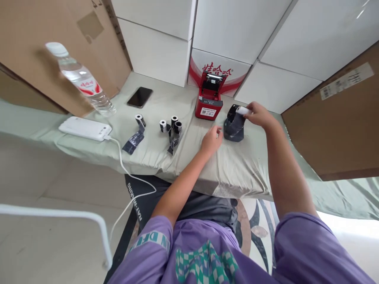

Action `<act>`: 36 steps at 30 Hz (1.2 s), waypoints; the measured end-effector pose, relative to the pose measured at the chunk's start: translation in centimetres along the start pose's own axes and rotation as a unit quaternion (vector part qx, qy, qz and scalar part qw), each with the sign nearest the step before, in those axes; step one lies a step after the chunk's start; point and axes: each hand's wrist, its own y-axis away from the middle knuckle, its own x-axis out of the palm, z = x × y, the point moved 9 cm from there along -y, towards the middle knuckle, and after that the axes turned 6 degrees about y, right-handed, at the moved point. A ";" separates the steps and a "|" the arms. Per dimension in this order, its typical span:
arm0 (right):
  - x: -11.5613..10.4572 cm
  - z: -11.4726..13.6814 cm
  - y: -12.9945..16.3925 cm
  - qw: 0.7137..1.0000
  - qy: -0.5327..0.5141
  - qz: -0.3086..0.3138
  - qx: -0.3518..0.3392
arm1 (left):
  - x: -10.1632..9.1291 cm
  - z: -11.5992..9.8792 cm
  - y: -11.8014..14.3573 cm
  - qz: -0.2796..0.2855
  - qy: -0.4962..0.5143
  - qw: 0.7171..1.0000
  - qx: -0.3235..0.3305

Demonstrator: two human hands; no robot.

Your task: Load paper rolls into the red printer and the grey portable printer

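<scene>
My right hand (257, 114) is closed on a white paper roll (243, 111), pinched by its end at the upper rim of a small black device (233, 132). A dark strip hangs from the roll over the device's front; I cannot tell how far the roll sits inside. My left hand (212, 141) rests low over the cloth, left of the device, its fingers loosely curled and apart with nothing in them. Behind it stands a red receipt printer (209, 103), its lid raised. Further left are several paper rolls (163, 126) with dark tails and another roll (139, 119) with an unrolled dark strip.
A phone (140, 97), a white power bank (85, 128) with a cable (121, 157), and a tilted water bottle (85, 83) occupy the left side. Cardboard boxes (346, 114) flank the cloth-covered surface (189, 165), and white boxes (156, 51) stack up behind. The front edge drops toward my lap.
</scene>
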 end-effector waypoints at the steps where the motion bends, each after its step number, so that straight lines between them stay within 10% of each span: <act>1: -0.2 1.4 0.4 1.000 0.025 0.012 -0.004 | -0.5 -0.3 2.3 -0.009 0.027 1.000 0.007; 4: 0.7 7.8 2.1 0.995 -0.004 0.076 -0.057 | 0.0 0.4 9.8 0.030 0.068 0.997 -0.009; 8: 5.2 17.8 4.6 0.961 -0.166 0.174 -0.133 | 6.0 2.7 18.9 0.313 0.072 0.945 0.053; 11: 9.6 24.2 5.5 0.944 -0.201 0.199 -0.167 | 8.6 7.9 21.8 0.453 0.090 0.886 -0.050; 16: 17.1 32.0 6.7 0.938 -0.036 0.229 -0.257 | 7.5 14.1 19.5 0.391 0.192 0.870 -0.230; 27: 26.2 34.5 11.7 0.877 0.198 0.289 -0.330 | 6.6 18.1 18.6 0.335 0.393 0.767 -0.380; 36: 22.4 31.2 4.8 0.918 0.135 0.278 -0.248 | 7.1 19.0 18.6 0.339 0.420 0.746 -0.389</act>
